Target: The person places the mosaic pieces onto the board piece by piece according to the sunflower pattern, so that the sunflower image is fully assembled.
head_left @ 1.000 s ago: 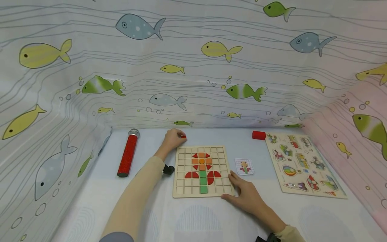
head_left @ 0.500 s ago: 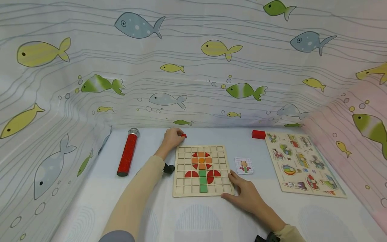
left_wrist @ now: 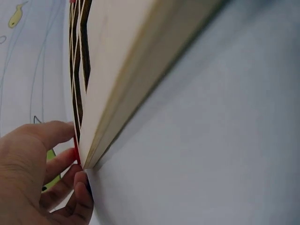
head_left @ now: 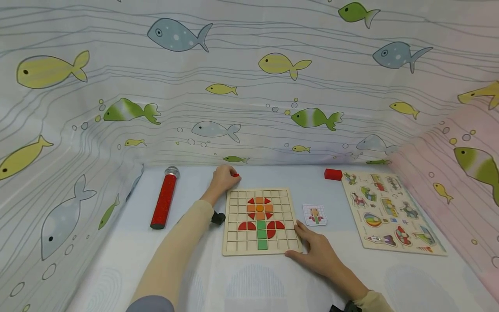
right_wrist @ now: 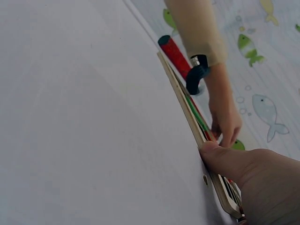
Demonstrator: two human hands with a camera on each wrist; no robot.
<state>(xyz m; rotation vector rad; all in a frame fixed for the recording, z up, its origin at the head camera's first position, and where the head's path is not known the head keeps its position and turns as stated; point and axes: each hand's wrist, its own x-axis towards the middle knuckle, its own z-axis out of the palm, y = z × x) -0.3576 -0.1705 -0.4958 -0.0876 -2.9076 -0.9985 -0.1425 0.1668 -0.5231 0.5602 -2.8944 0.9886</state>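
- Small red wooden piece (head_left: 236, 175) was pinched by left hand (head_left: 222, 179) at gridded wooden puzzle board's (head_left: 234, 242) far corner.
- Piece judged light, rigid; best pinched by edges.
- Right hand (head_left: 317, 251) was laid flat, bracing board.

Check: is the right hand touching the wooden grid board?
Touching. The right wrist view shows the right hand with its thumb pressed on the wooden grid board edge.

No readable text, numbers or brand marks anywhere. The grid board (head_left: 262, 222), small pattern card (head_left: 314, 214) and picture puzzle board (head_left: 391, 212) carry only shapes and drawings; the backdrop (head_left: 249, 86) shows printed fish, no lettering.
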